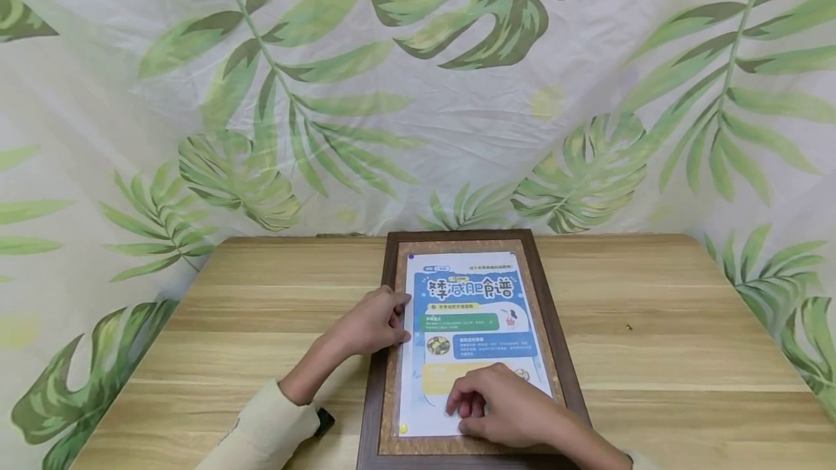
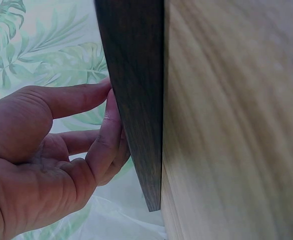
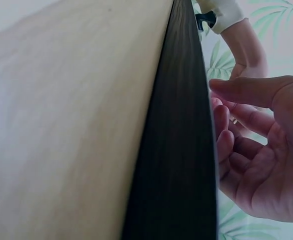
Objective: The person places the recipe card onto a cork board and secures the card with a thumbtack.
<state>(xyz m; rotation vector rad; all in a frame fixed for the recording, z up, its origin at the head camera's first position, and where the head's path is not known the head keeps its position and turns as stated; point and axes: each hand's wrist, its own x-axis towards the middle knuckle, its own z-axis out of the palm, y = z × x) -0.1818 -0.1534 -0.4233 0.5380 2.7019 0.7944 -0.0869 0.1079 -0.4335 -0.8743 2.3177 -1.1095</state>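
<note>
A printed paper sheet with blue, green and yellow panels lies on a cork board in a dark wooden frame. A purple pin sits at its top left corner and a yellow pin at its bottom left. My left hand touches the sheet's left edge, thumb and forefinger apart. Over the lower right of the sheet is my right hand, fingers loosely bent and thumb low on the paper; it covers the bottom right corner. In the right wrist view, the frame hides the board's face.
The board lies on a wood-grain table, its far end near the back edge. Behind hangs a leaf-patterned cloth. A small dark speck lies right of the frame. A black clip-like piece shows at the left sleeve.
</note>
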